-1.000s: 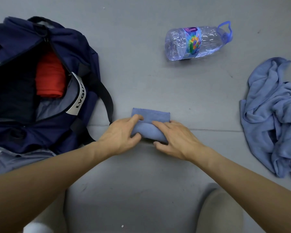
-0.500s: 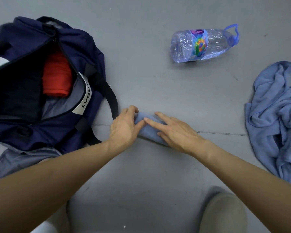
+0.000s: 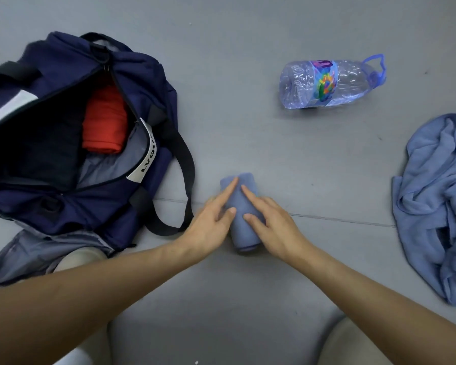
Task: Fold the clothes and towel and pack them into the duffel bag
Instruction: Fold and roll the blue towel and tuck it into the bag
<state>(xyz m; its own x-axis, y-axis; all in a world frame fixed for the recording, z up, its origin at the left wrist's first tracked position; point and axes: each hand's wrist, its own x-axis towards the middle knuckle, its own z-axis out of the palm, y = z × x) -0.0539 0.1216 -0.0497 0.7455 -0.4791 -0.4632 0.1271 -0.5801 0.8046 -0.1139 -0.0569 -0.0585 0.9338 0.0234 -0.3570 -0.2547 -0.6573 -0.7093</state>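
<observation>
A small blue cloth (image 3: 244,227), rolled into a tight bundle, lies on the grey floor in front of me. My left hand (image 3: 211,219) rests against its left side with straight fingers. On the bundle's right side lies my right hand (image 3: 270,219), fingers straight and touching the top. The navy duffel bag (image 3: 148,75) sits open at the left, with a folded red garment (image 3: 104,122) and a dark garment (image 3: 45,151) inside. A crumpled blue towel (image 3: 437,206) lies at the right edge.
A large clear plastic water bottle (image 3: 327,84) with a blue handle lies on its side at the upper right. The bag's strap (image 3: 187,164) loops onto the floor near my left hand. My knees show at the bottom.
The folded blue cloth has been turned from lying crosswise to pointing away from me as a narrow bundle. Both hands went from gripping it to lying flat along its sides.
</observation>
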